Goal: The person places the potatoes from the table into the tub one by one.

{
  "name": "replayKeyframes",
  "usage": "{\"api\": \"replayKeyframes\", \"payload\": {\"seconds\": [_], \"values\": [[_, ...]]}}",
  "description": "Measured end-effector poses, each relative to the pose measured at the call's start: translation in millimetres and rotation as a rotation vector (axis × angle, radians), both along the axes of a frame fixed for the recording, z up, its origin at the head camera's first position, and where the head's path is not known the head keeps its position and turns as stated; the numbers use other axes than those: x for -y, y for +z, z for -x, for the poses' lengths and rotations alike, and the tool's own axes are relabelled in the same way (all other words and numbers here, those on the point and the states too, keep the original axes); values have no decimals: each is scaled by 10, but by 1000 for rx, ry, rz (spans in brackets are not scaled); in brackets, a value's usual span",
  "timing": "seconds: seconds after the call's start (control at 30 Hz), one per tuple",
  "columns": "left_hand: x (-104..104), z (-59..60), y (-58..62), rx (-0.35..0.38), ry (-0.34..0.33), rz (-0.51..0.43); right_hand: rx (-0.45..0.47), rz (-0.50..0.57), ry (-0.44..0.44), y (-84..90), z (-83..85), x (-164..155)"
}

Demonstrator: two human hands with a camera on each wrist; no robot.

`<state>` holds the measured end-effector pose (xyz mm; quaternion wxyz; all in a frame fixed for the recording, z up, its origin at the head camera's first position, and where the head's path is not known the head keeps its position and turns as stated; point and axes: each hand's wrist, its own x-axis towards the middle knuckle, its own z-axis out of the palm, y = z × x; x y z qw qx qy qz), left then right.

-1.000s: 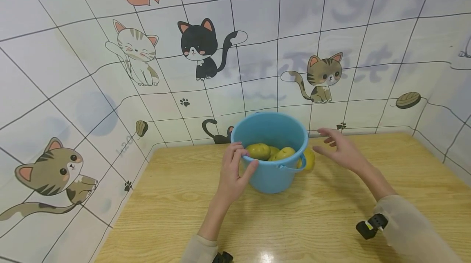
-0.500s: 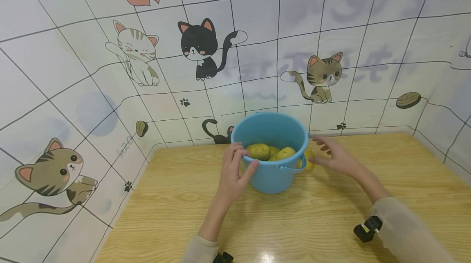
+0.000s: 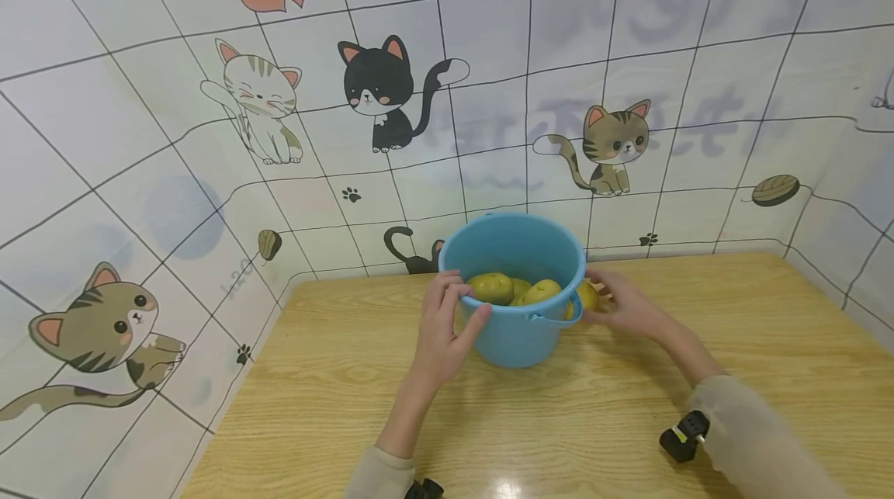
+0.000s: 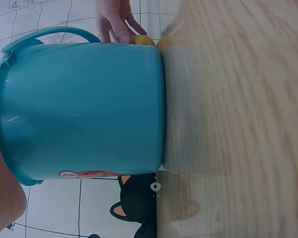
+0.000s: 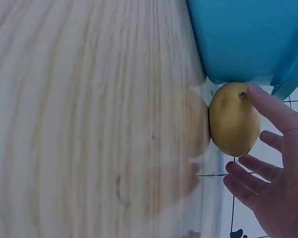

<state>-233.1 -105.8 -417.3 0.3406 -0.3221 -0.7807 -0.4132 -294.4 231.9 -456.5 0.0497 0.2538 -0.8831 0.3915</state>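
Head view: a blue bucket [image 3: 515, 305] stands upright on the wooden tabletop [image 3: 615, 406] near the far wall, with several potatoes [image 3: 491, 287] inside it. The left hand [image 3: 442, 330] grips the bucket's left rim, thumb against the outer wall and fingers curled over the edge. The right hand [image 3: 624, 303] reaches to a loose potato [image 3: 585, 297] lying on the tabletop just right of the bucket, fingers spread over it. Left wrist view: the bucket [image 4: 84, 109] fills the frame, its base on the tabletop [image 4: 238, 119]; the right hand [image 4: 114, 20] and the loose potato [image 4: 141, 40] show at its far side. Right wrist view: the loose potato [image 5: 233, 126] rests on the tabletop [image 5: 89, 114], touching or just beside the bucket [image 5: 243, 39]. The right hand [image 5: 275, 173] has one fingertip on the potato; the remaining fingers are extended and not closed around it.
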Motion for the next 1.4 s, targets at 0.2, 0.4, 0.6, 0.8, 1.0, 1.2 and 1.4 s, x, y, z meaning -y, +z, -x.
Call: {"api": "replayKeyframes", "payload": {"seconds": [0.2, 0.4, 0.6, 0.8, 1.0, 1.2, 1.4], "values": [[-4, 5, 1, -13, 4, -1, -27, 15, 37, -32, 27, 42], [-4, -1, 4, -11, 8, 1, -39, 18, 69, -59, 50, 74], [4, -1, -3, -1, 9, -1, -42, 24, 88, -65, 61, 95], [3, 3, 0, 0, 4, 1, -15, 27, 51, -91, 54, 51], [-2, -3, 14, 3, -3, -1, 36, 44, -6, -110, 33, -33], [1, -7, 11, 10, 0, -3, 66, 38, -98, -54, -43, -113], [4, -10, 3, 14, 4, -3, 32, 63, -144, 16, -100, -168]]}}
